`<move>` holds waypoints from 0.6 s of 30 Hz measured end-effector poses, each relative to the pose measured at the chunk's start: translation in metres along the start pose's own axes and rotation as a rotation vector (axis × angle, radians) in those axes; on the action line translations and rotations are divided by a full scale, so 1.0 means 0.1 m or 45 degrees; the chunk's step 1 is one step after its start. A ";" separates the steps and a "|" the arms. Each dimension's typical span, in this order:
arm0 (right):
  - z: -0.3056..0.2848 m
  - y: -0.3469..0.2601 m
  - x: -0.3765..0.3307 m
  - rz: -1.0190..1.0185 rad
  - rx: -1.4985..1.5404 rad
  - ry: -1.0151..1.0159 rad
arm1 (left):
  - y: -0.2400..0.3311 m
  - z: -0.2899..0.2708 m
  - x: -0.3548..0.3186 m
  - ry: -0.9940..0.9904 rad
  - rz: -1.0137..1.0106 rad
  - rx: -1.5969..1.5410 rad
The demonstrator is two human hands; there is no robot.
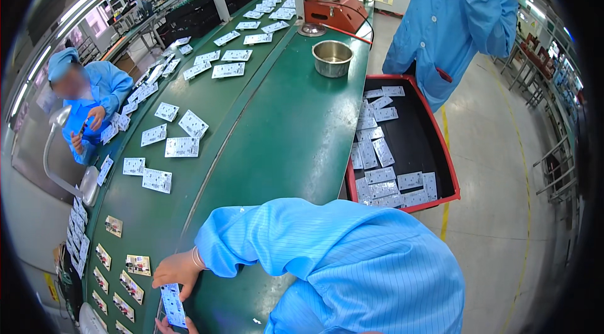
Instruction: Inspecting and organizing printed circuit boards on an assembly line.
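Head camera view, watched from my remote post: a pale blue-white circuit board is in the wearer's two hands at the bottom of the frame, over the green worktop near the seam beside the belt. I see the right hand, reaching across, closed to a pinch on the board's upper end, fingers along one edge and thumb against the other. The left hand shows only as fingertips at the lower end; the frame cuts off the rest, so I cannot tell how tightly it is closed.

Just left of the hands, small tan boards lie in loose rows on the green belt. Farther up, white boards are scattered along it. A metal bowl stands on the worktop, and a red-rimmed bin beside it holds more boards. Two blue-clad co-workers, one at left, one upper right, handle boards.
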State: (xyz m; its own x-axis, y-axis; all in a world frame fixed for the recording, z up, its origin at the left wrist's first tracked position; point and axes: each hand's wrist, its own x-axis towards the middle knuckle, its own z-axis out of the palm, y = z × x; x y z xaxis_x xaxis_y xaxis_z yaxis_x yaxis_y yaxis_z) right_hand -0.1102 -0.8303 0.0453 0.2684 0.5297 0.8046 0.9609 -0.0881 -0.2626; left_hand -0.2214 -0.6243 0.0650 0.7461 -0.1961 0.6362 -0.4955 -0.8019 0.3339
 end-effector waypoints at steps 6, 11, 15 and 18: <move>-0.01 0.02 -0.04 -0.045 -0.056 0.045 | 0.02 0.04 0.03 -0.082 0.013 0.045; 0.05 -0.04 0.09 -0.064 -0.111 -0.186 | -0.01 -0.07 -0.04 -0.210 -0.424 -0.113; -0.27 -0.23 0.06 -0.169 -0.109 -0.228 | 0.43 -0.20 0.03 -0.393 -0.338 0.160; -0.65 -0.44 -0.25 0.145 -0.175 -0.198 | 0.72 -0.59 -0.21 -0.230 -0.042 0.119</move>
State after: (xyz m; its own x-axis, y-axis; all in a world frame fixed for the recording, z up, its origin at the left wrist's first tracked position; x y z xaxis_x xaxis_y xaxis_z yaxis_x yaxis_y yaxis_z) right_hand -0.1551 -0.8943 0.0714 0.3718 0.6323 0.6796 0.9282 -0.2627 -0.2634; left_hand -0.2985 -0.6447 0.1167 0.8329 -0.2603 0.4883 -0.4324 -0.8568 0.2809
